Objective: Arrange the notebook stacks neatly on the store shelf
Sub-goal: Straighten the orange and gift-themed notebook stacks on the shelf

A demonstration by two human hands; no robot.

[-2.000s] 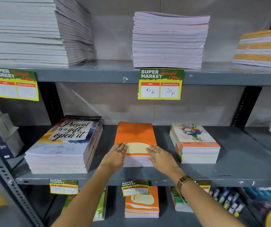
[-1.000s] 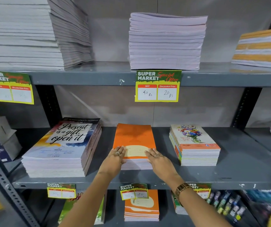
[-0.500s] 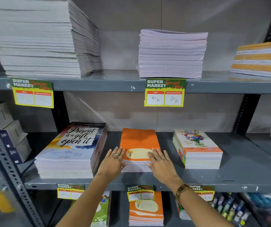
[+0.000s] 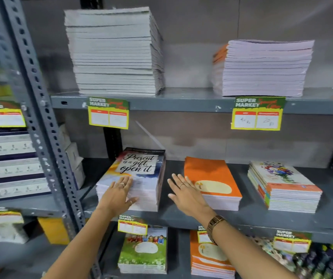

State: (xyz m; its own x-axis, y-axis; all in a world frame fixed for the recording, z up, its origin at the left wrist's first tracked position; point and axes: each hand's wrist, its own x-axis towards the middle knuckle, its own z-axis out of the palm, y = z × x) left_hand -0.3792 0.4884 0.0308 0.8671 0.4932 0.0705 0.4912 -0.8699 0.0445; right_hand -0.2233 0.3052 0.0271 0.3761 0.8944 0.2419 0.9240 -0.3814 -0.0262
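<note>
Squaring step: left hand (image 4: 117,195) lay flat, fingers spread, on quote-cover stack (image 4: 135,178) at shelf (image 4: 282,222) front edge; right hand (image 4: 187,195) open, empty beside orange stack (image 4: 212,182); next, nudge edges flush.

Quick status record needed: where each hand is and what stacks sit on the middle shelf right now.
left hand: flat on the "Present is a gift" stack, front left corner
right hand: open, at the left edge of the orange stack; contact unclear
floral stack: untouched, right of the orange one
middle shelf: three stacks, gaps between them
holding: nothing gripped
</note>
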